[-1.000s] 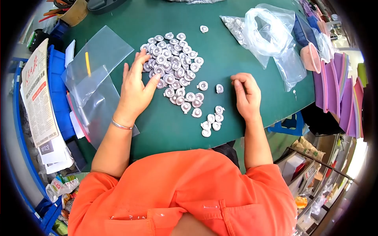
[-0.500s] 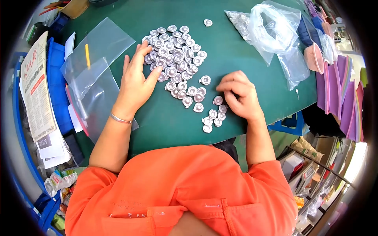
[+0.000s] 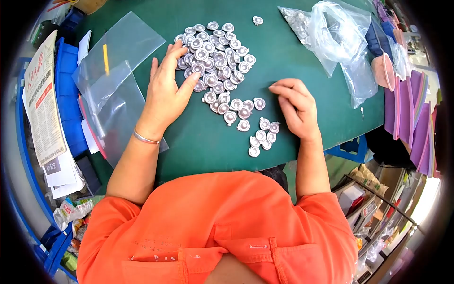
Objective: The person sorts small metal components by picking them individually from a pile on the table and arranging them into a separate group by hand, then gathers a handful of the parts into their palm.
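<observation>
Many small round silver-grey metal caps, each with a raised centre and a small tab, form a heap (image 3: 215, 54) on the green table. My left hand (image 3: 168, 87) rests at the heap's left edge, fingers spread, fingertips touching the outer caps. A looser string of caps (image 3: 230, 117) trails from the heap towards me. One single cap (image 3: 259, 103) lies between that string and my right hand (image 3: 299, 106). The right hand hovers over or lightly touches the table, its fingers stretched leftward, thumb apart, nothing visible in them. Below it sits a separate small cluster of caps (image 3: 260, 136).
A lone cap (image 3: 257, 20) lies at the far side. Clear plastic bags (image 3: 340, 38), one containing more caps, are at the back right. Flat plastic sheets (image 3: 111, 90) with a yellow strip lie left, beside a blue bin (image 3: 71, 104) and newspaper (image 3: 45, 102). Purple foam sheets (image 3: 402, 109) hang right.
My right hand has drawn back to the right and its fingers have straightened. The single cap has slid right and towards me. My left hand stays by the heap; the whole view has shifted slightly.
</observation>
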Demonstrator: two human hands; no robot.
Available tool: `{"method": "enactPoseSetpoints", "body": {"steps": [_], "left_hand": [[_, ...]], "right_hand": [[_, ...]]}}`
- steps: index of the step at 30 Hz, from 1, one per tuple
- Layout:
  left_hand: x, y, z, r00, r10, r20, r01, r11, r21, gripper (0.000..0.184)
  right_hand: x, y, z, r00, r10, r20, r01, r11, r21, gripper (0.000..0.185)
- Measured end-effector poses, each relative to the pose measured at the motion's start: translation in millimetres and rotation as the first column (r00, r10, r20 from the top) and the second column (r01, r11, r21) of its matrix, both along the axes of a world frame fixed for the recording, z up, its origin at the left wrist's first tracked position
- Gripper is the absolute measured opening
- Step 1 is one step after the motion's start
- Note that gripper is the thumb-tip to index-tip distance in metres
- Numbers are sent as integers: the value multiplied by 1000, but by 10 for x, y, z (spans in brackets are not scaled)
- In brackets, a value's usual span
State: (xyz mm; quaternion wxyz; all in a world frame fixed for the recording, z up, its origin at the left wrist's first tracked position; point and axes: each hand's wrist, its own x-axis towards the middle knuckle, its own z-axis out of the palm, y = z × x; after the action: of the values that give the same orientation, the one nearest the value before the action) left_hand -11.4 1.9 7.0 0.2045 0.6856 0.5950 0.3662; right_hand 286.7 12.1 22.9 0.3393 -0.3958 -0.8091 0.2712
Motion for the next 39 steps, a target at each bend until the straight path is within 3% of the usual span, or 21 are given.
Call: {"method": "enactPoseSetpoints", "body": {"steps": [3,5,7,11,13,15,17,19,22,24,25,27,29,31,34,39], "left_hand": [[-4,0,-10,1000,2,-9,-2,1000,13,47],[-6,3,-9,1000,-1,-10,1,1000,9,47],[3,3,-6,1000,-5,-12,5,1000,5,47],[-6,12,-28,1000,-4,-6,4,1000,5,47],[-11,6,-21,1000,-2,-14,2,1000,3,48],[17,-4,1,1000,8,-11,-8,1000,-9,48],[9,-3,-8,1000,11,-14,-11,1000,-11,49],[8,-1,-4,1000,7,-18,-8,1000,-16,48],[1,0,1,1000,0,-13,0,1000,-16,48],[-2,-3,-3,1000,5,-15,-5,1000,-15,48],[1,-1,-6,1000,7,-17,-7,1000,-12,48],[3,2,-14,1000,8,-18,-9,1000,-11,48],[1,1,-16,1000,5,-20,-5,1000,-8,48],[0,0,-16,1000,8,-11,-8,1000,-12,48],[1,2,-3,1000,11,-1,-11,1000,-16,48],[2,1,-7,1000,10,-8,-10,1000,-14,48]], "right_hand": [[-44,-9,-15,997,-76,-19,76,997,-24,21],[-150,-14,76,982,7,188,-29,993,118,26],[-175,-32,47,982,-2,190,-26,988,149,28],[-22,-8,15,998,63,32,-62,997,-39,21],[35,30,148,959,283,20,-280,955,-102,17],[-14,24,103,953,293,-84,-303,940,-159,15],[-174,-28,129,979,193,-68,-199,976,-92,17],[-336,-58,101,980,186,64,-182,981,-64,21],[-368,-75,64,983,156,99,-153,987,-42,21],[-326,-83,52,990,142,17,-140,985,-97,19],[-315,-99,33,991,55,-124,-80,976,-201,14],[-244,-83,92,980,-150,-132,68,872,-484,9],[-225,-28,91,977,-199,77,213,942,-260,6],[-207,20,115,974,-180,140,200,969,-145,6],[-144,50,68,959,-279,40,282,943,-178,8],[-98,46,16,972,-234,-2,232,966,-113,13]]}}
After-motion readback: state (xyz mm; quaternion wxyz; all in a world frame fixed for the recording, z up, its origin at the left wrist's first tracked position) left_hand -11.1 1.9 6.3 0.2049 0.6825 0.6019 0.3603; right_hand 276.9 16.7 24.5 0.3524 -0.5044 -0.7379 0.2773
